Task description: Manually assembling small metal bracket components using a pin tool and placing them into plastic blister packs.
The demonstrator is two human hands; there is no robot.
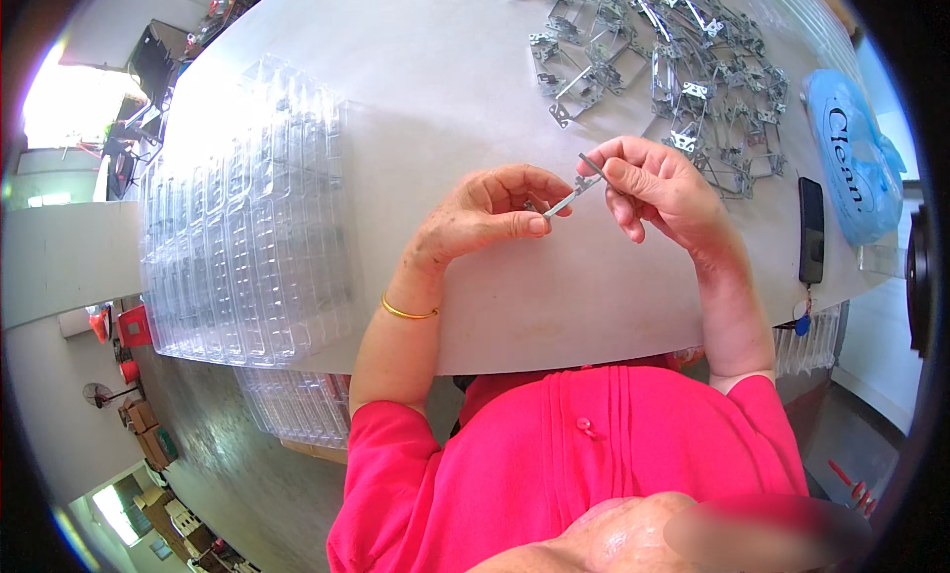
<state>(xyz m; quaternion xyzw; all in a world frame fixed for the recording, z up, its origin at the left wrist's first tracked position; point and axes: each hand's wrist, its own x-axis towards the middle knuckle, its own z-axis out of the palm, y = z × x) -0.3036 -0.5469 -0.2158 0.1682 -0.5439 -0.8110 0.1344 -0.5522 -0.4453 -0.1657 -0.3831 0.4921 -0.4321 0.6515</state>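
Observation:
Between my two hands, above the white table (475, 316), is a thin grey metal bracket (562, 205) with a narrow bar and small bent tabs. My left hand (492, 209) pinches its lower left end between thumb and fingers. At the upper right end, my right hand (661, 185) grips the bar between thumb and forefinger, its other fingers curled below. My fingers hide parts of the bracket's ends. Just beyond my right hand lies a loose heap of similar metal brackets (683, 78), tangled over one another.
A tall stack of clear plastic trays (247, 227) stands on the table's left. At the right lie a black phone (811, 232) with a blue key tag (803, 325) and a blue plastic bag (853, 157). More clear trays (297, 405) sit below the table's left edge.

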